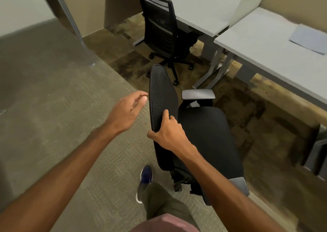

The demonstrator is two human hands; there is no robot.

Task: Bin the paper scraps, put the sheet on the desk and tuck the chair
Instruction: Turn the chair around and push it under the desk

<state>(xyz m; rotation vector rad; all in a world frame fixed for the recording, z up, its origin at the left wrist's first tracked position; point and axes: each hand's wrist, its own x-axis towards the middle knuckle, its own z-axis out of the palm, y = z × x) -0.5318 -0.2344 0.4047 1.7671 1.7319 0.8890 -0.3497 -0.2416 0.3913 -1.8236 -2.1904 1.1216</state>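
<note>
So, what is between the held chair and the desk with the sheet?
Only bare carpet lies between chair and desk, in the head view.

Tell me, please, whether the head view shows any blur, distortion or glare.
In the head view, wide-angle distortion bows the desk edges; motion blur smears the sheet and the lower-right carpet; the right hand gripping the chair is fairly sharp; lighting is soft, without glare.

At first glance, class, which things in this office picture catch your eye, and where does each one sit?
In the middle a black swivel chair stands pulled out, the right hand gripping its mesh back, the left hand beside it holding nothing. At upper right a pale sheet lies on the grey desk; a second chair sits tucked at the far desk at top.
</note>
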